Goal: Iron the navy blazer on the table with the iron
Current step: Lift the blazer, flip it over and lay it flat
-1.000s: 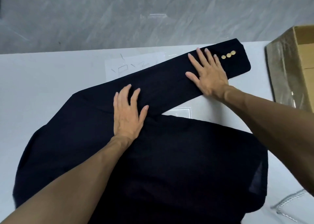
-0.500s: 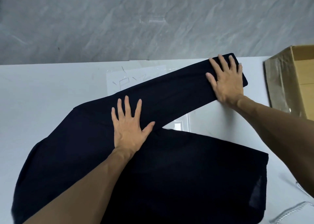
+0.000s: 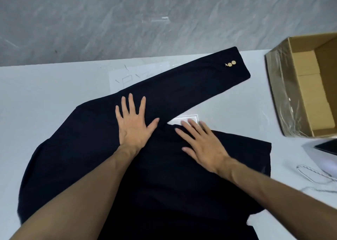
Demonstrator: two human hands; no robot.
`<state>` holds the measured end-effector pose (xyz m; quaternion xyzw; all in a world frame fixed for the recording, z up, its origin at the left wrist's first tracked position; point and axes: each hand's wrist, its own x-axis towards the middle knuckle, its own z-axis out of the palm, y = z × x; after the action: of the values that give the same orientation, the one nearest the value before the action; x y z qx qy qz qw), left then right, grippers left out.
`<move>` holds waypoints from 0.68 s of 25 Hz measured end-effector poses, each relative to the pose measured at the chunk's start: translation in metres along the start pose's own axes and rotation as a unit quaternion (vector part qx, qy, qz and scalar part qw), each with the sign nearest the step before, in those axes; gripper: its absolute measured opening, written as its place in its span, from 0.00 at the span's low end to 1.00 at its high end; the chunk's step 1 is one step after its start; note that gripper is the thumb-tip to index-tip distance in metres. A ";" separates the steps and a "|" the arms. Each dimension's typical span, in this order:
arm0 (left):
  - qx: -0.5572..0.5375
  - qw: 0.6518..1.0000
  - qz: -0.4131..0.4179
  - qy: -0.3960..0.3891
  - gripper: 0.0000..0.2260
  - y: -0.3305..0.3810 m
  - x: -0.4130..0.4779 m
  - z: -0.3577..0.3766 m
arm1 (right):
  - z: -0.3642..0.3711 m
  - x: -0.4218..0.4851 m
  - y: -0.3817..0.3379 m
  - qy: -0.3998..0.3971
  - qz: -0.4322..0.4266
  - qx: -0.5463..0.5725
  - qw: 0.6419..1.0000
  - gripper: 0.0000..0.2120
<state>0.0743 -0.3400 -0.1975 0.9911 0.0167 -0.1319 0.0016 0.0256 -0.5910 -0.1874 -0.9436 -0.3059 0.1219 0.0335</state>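
The navy blazer (image 3: 87, 154) lies spread on the white table (image 3: 36, 94). Its sleeve (image 3: 197, 83) stretches up to the right, with gold buttons (image 3: 230, 64) near the cuff. My left hand (image 3: 134, 124) lies flat, fingers spread, where the sleeve meets the body. My right hand (image 3: 202, 145) rests flat on the blazer's body just right of it, fingers pointing up-left, slightly blurred. Neither hand holds anything. At the right edge a white and dark object (image 3: 322, 154), seemingly the iron, is partly in view.
An open cardboard box (image 3: 284, 97) with plastic wrap stands at the table's right. A corded cable (image 3: 313, 174) loops on the table near the white object. A paper sheet with markings (image 3: 127, 75) lies under the sleeve. Grey floor lies beyond the far edge.
My right hand has left the sleeve's cuff and come back down to the blazer's body beside my left hand. The cuff buttons show again. My left hand has stayed put.
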 end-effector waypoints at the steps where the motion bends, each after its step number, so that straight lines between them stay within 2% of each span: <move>1: -0.002 1.000 0.003 -0.004 0.36 0.001 -0.004 -0.001 | 0.007 -0.019 -0.007 -0.033 0.019 -0.013 0.999 0.29; 4: -0.014 1.000 -0.006 -0.021 0.35 0.000 -0.014 -0.006 | 0.002 -0.024 -0.006 -0.045 0.041 0.004 0.998 0.28; 7: -0.026 0.999 -0.003 -0.032 0.32 0.018 -0.030 -0.032 | -0.033 -0.037 0.002 0.032 0.101 0.098 0.990 0.21; 10: -0.059 0.995 0.060 -0.057 0.29 0.061 -0.060 -0.069 | -0.089 -0.089 0.023 0.106 0.212 0.160 0.958 0.12; 13: -0.119 0.980 0.124 -0.099 0.24 0.114 -0.085 -0.102 | -0.148 -0.156 0.049 0.161 0.291 0.149 0.931 0.09; 15: -0.157 0.968 0.154 -0.121 0.21 0.153 -0.098 -0.126 | -0.179 -0.209 0.056 0.197 0.316 0.139 0.917 0.09; 17: -0.169 0.960 0.177 -0.139 0.19 0.189 -0.110 -0.146 | -0.195 -0.258 0.049 0.192 0.303 0.155 0.920 0.09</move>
<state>0.0130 -0.5311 -0.0279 0.9356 -0.1371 -0.2608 0.1948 -0.1000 -0.7791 0.0483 -0.9794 0.0298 -0.0117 0.1994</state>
